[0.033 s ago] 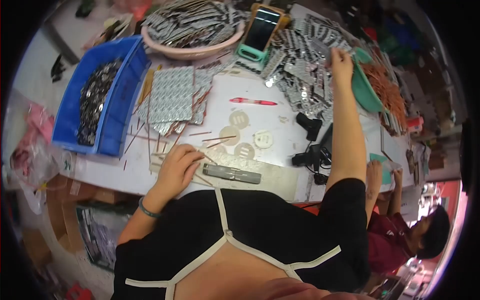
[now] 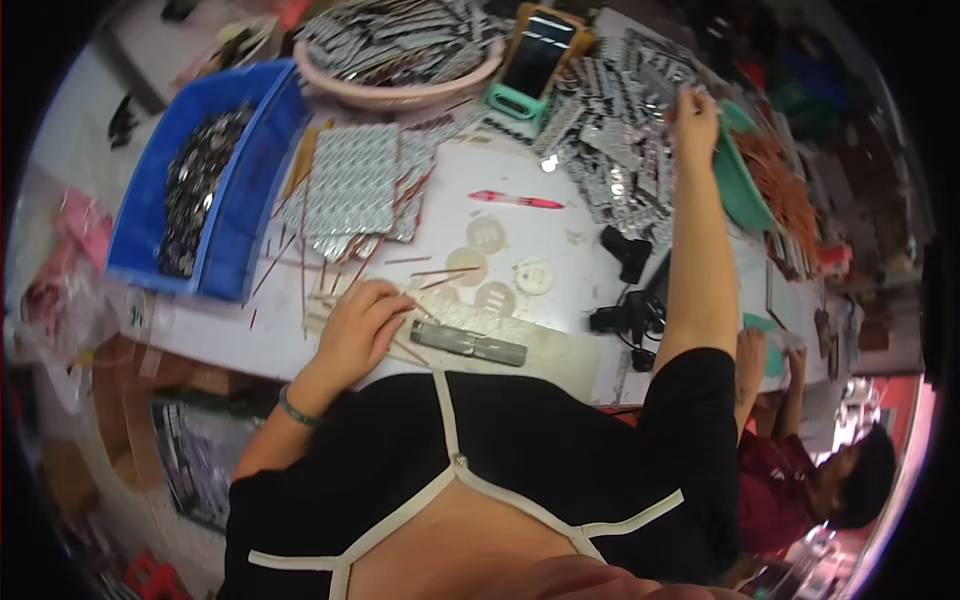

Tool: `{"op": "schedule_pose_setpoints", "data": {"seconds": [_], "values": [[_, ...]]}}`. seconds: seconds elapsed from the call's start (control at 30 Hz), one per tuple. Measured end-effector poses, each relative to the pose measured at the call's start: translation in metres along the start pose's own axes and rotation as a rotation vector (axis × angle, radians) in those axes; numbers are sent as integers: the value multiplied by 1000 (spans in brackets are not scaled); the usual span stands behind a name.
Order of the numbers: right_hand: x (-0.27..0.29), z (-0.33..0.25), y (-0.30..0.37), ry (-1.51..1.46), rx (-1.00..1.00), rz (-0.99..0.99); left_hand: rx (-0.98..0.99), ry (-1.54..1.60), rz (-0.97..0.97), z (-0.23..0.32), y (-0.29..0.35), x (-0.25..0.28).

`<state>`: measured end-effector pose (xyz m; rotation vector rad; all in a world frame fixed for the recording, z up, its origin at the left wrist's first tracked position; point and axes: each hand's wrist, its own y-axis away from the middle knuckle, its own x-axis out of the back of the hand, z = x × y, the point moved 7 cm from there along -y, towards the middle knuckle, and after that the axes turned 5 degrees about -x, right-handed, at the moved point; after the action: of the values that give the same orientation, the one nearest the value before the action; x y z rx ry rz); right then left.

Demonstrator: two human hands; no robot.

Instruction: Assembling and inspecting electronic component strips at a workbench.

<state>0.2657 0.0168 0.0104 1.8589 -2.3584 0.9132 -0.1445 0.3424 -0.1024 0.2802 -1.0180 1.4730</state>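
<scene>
My left hand (image 2: pixel 363 322) rests at the table's near edge with its fingers bent together. Thin reddish-brown sticks lie by its fingertips; whether it pinches one is hidden. Just right of it, a grey bar-shaped block (image 2: pixel 470 343) lies on a pale flat board (image 2: pixel 560 362). My right arm stretches to the back right, where my right hand (image 2: pixel 697 125) has its fingers closed at the edge of a heap of silver patterned strips (image 2: pixel 615 140). What those fingers grip is too small to make out. A green basin (image 2: pixel 738 180) stands close beside that hand.
At the left stands a blue bin (image 2: pixel 228 215) of small dark metallic pieces. Stacked silver sheets (image 2: pixel 352 180), a red pen (image 2: pixel 515 200) and a black corded device (image 2: pixel 630 310) lie on the table. Behind are a pink basin (image 2: pixel 400 98) and a phone (image 2: pixel 540 55). A co-worker (image 2: pixel 785 480) sits right.
My right hand has shifted slightly farther away and to the right along the silver heap. The whole view has moved a little. My left hand stays by the grey block.
</scene>
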Motion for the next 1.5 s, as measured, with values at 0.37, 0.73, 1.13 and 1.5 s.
{"op": "schedule_pose_setpoints", "data": {"seconds": [0.37, 0.73, 1.13, 1.5], "values": [[-164, -81, 118, -109, 224, -845, 30, 23, 18, -4, 10, 6], [-259, -104, 242, 37, 102, -808, 80, -193, 4, -30, 65, 66], [-73, -231, 277, -14, 529, -863, -38, 52, 485, 28, -13, 116], [5, -77, 343, 107, -47, -931, 208, 802, 29, 0, -17, -18]]}}
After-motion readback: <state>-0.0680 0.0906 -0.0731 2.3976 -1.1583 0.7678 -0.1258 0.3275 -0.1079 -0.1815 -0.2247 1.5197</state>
